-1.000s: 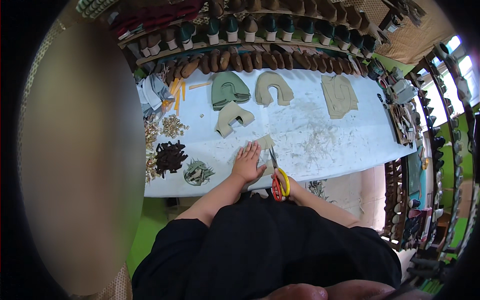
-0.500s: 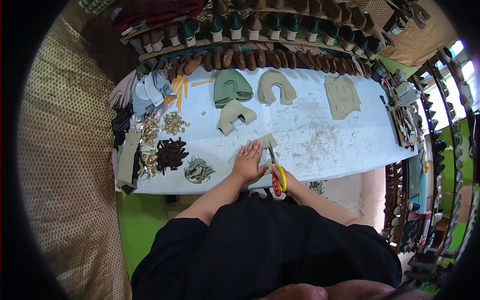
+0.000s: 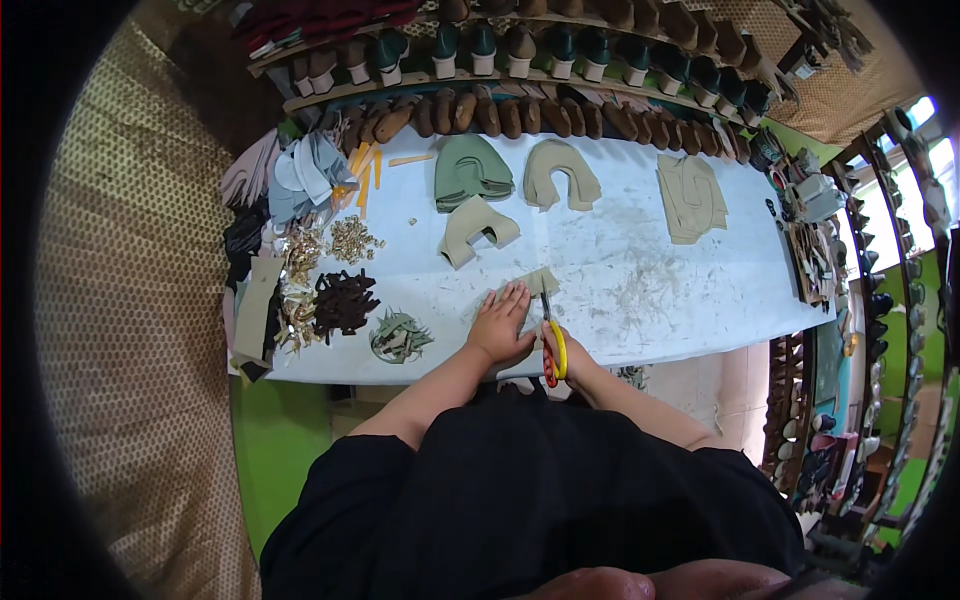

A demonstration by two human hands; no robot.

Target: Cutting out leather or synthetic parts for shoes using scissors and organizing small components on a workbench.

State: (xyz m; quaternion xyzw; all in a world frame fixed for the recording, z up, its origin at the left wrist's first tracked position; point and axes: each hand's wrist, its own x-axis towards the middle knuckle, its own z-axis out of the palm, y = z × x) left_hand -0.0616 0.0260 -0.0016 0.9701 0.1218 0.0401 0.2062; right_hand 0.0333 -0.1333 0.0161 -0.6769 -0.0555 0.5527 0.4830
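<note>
My left hand (image 3: pixel 501 325) lies flat with fingers stretched over a beige-green shoe upper piece (image 3: pixel 541 280), pressing it to the table; much of the piece is under the hand. To its right my right hand (image 3: pixel 564 352) grips a pair of scissors (image 3: pixel 557 350) with one yellow and one red handle. The blades point away from me and meet the right end of the piece. Beyond my hands lie a curved beige piece (image 3: pixel 462 237), a stack of green upper pieces (image 3: pixel 460 172) and a stack of beige U-shaped pieces (image 3: pixel 546 165).
On the white table (image 3: pixel 640 340), a heap of green scraps (image 3: pixel 400 337), dark brown strips (image 3: pixel 345 303) and small gold bits (image 3: pixel 353 240) lie left. Flat beige pieces (image 3: pixel 692 200) rest far right. Shoe lasts (image 3: pixel 510 118) line the back edge, under shelves of shoes (image 3: pixel 483 55).
The scissors have swung slightly more upright, their blades still at the piece's edge. My left hand stays pressed on it. The whole view has shifted a little.
</note>
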